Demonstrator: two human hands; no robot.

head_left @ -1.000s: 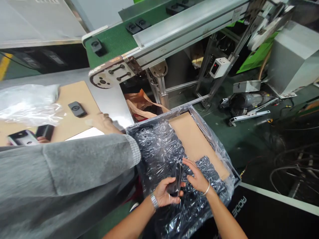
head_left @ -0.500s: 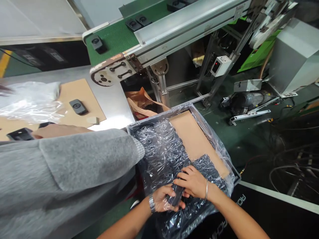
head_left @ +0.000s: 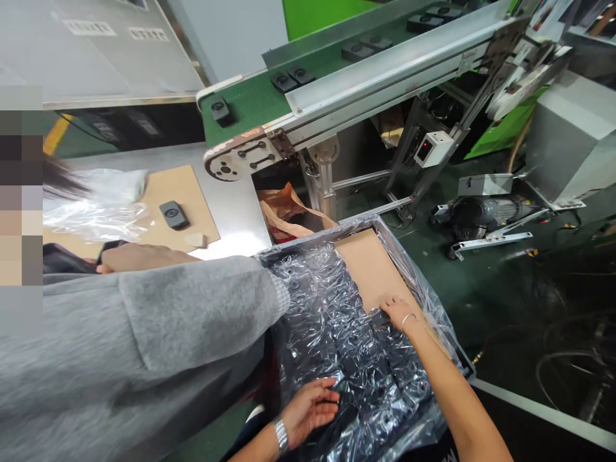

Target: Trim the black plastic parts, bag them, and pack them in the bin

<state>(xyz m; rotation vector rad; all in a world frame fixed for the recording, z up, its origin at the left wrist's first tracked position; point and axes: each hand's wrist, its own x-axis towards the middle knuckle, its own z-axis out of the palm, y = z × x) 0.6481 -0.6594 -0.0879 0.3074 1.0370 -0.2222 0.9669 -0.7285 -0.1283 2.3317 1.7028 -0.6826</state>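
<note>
A lined box [head_left: 423, 282] holds rows of black plastic parts wrapped in clear film [head_left: 337, 327], with a brown cardboard sheet [head_left: 373, 266] bare at its far right. My left hand [head_left: 308, 407], with a watch on the wrist, lies open on the wrapped parts at the box's near edge. My right hand [head_left: 397, 311], wearing a bangle, rests flat with its fingers on the far end of a wrapped row, beside the cardboard. Neither hand holds anything.
A co-worker's grey sleeve [head_left: 144, 333] crosses the left foreground, their hand on a dark part. A steel table [head_left: 231, 199] carries cardboard, a black part [head_left: 173, 213] and plastic film [head_left: 96, 205]. A green conveyor [head_left: 255, 102] carries black parts. Motor and cables lie right.
The wrapped part my hands held together is laid down in the box. My right hand moved to the far end of the row, my left hand drew back and opened.
</note>
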